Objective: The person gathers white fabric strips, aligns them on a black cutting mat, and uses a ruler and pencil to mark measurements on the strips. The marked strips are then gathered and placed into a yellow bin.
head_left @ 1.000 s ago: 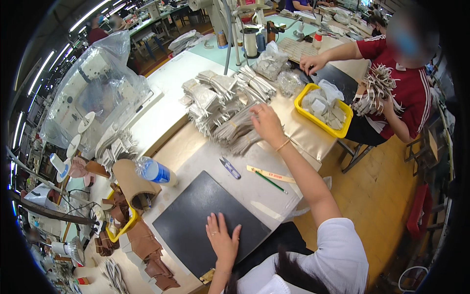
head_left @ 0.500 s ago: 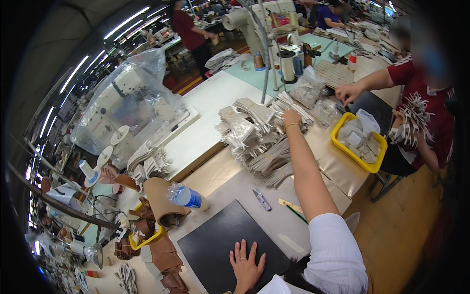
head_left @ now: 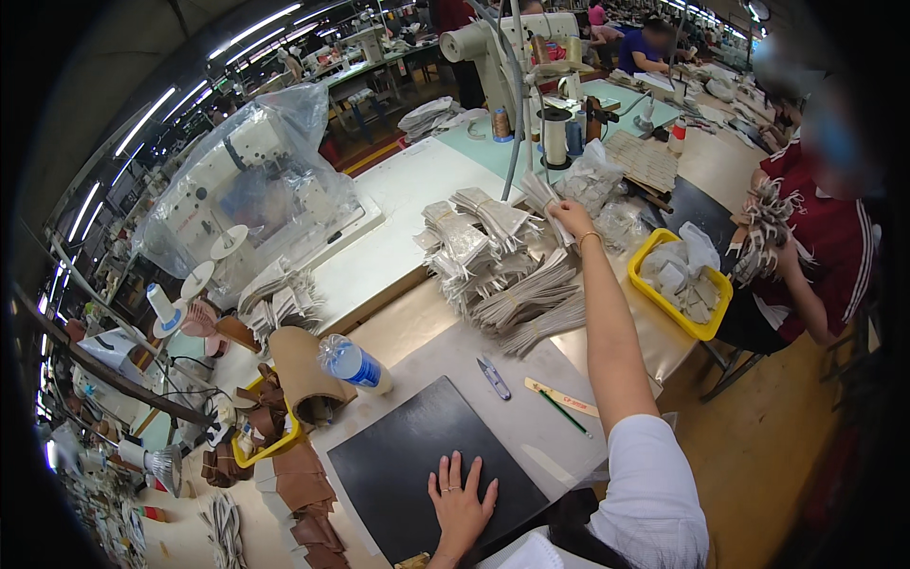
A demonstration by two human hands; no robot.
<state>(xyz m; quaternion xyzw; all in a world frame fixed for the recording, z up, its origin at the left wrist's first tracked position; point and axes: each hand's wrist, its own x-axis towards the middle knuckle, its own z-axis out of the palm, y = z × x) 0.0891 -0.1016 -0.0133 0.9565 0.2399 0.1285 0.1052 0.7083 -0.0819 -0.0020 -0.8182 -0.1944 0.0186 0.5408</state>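
My right arm reaches far forward, and my right hand [head_left: 573,220] pinches a bundle of pale grey strips [head_left: 542,195] at its side. The bundle stands tilted beside a heap of similar banded bundles [head_left: 464,242]. More strip bundles [head_left: 531,299] lie fanned out just nearer to me. My left hand [head_left: 462,503] rests flat on a black mat [head_left: 417,455], fingers apart, holding nothing. Beyond the mat lie small thread snips [head_left: 494,379], a green pencil [head_left: 566,413] and a pale flat stick [head_left: 559,396].
A bottle [head_left: 355,365] and a brown cardboard roll [head_left: 308,375] stand left of the mat. A yellow tray [head_left: 697,330] is at right, before a co-worker in dark red [head_left: 815,237] holding strips. A plastic-covered sewing machine [head_left: 246,190] stands far left; thread spools [head_left: 555,137] stand at the back.
My right hand has raised the strip bundle and tilted it upright. The co-worker's reaching hand has drawn back from the table. My left hand stays flat on the mat.
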